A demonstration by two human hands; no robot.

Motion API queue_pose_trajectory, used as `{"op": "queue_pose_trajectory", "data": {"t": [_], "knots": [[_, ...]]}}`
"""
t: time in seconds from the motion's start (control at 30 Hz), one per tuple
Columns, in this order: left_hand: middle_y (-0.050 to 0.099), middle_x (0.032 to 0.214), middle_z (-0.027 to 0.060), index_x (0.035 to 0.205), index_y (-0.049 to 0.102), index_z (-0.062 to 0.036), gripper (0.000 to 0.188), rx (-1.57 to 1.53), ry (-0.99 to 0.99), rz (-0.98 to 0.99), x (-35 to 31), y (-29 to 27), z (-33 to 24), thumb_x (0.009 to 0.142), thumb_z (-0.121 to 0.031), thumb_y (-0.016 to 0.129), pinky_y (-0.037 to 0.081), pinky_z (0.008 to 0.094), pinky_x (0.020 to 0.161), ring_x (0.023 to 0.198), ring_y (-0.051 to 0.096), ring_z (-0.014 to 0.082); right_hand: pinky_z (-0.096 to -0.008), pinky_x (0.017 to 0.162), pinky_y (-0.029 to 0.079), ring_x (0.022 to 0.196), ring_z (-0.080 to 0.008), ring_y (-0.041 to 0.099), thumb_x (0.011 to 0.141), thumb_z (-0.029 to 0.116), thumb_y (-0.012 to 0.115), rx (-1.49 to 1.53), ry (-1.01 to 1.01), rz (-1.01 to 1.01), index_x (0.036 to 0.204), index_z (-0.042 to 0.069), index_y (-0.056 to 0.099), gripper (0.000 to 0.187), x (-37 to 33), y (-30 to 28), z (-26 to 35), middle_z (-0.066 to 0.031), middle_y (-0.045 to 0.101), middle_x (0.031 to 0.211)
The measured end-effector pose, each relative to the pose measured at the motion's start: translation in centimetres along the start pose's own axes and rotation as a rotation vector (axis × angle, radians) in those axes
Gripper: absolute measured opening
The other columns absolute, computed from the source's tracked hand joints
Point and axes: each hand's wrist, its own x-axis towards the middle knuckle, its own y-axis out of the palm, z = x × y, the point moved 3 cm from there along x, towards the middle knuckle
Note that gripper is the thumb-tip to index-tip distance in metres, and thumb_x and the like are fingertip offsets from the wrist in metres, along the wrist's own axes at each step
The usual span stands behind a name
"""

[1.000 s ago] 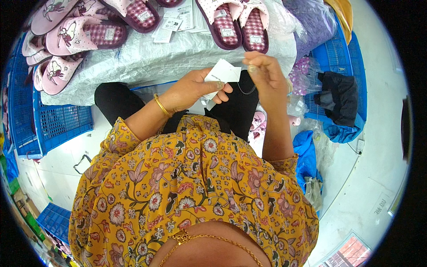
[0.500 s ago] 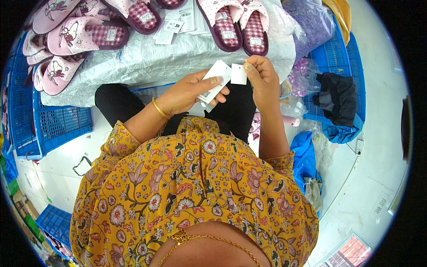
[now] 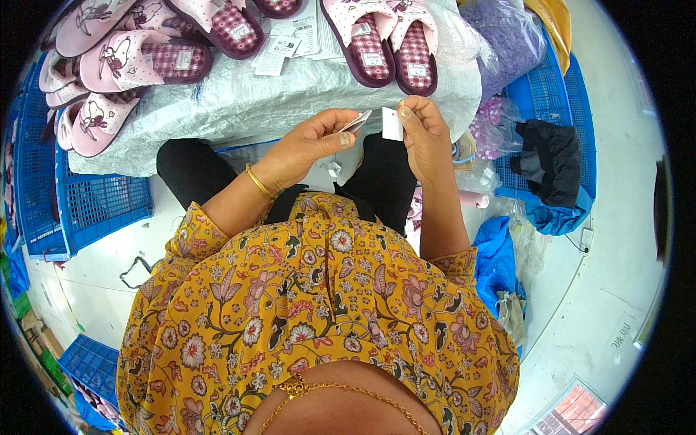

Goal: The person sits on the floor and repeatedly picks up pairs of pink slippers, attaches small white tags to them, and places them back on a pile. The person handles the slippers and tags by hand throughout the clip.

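Between the thumb and fingers of my left hand are white paper tags, seen nearly edge-on. My right hand pinches a smaller white tag by its upper corner. The two hands are raised over my lap, a small gap apart. Just beyond them, a pair of pink slippers with dark plum edges and checked insoles lies on the plastic-covered table. A stack of printed tags sits to the left of that pair.
More pink slippers are piled at the table's left end. Blue plastic crates stand at the left and right, the right one with dark cloth over it. A blue bag lies on the floor to the right.
My left hand has turned, so its tags go from face-up to nearly edge-on. The small tag in my right hand has shifted slightly right and angled.
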Motion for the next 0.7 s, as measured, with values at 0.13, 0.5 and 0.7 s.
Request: {"op": "queue_pose_trajectory", "data": {"t": [0.13, 0.5, 0.7], "knots": [[0.057, 0.119, 0.0025, 0.134, 0.048, -0.0024, 0.045, -0.03, 0.017, 0.004, 0.1, -0.1, 0.1, 0.094, -0.016, 0.062, 0.038, 0.0262, 0.099, 0.109, 0.051, 0.0102, -0.0175, 0.056, 0.035, 0.066, -0.0023, 0.045, 0.095, 0.013, 0.062, -0.006, -0.001, -0.004, 0.107, 0.004, 0.059, 0.016, -0.1, 0.3, 0.2, 0.0036, 0.058, 0.085], [0.057, 0.106, 0.0008, 0.128, 0.05, -0.0026, 0.045, -0.092, 0.024, 0.013, -0.1, -0.9, 0.6, 0.1, -0.037, 0.053, 0.042, 0.0252, 0.083, 0.093, 0.052, 0.0097, -0.0201, 0.068, 0.044, 0.076, -0.0044, 0.053, 0.095, 0.009, 0.061, -0.3, -0.034, 0.057, 0.103, 0.001, 0.059, 0.012, -0.7, 1.7, 1.0, 0.0012, 0.06, 0.087], [0.056, 0.093, -0.0004, 0.112, 0.058, -0.004, 0.043, -0.208, -0.02, 0.015, -0.5, -1.1, 0.0, 0.099, -0.045, 0.051, 0.04, 0.0245, 0.078, 0.082, 0.049, 0.0098, -0.021, 0.069, 0.045, 0.077, -0.0046, 0.055, 0.094, 0.009, 0.062, -0.446, -0.053, 0.096, 0.102, 0.0, 0.06, 0.012, -1.1, 3.3, 1.7, 0.001, 0.062, 0.088]]}}
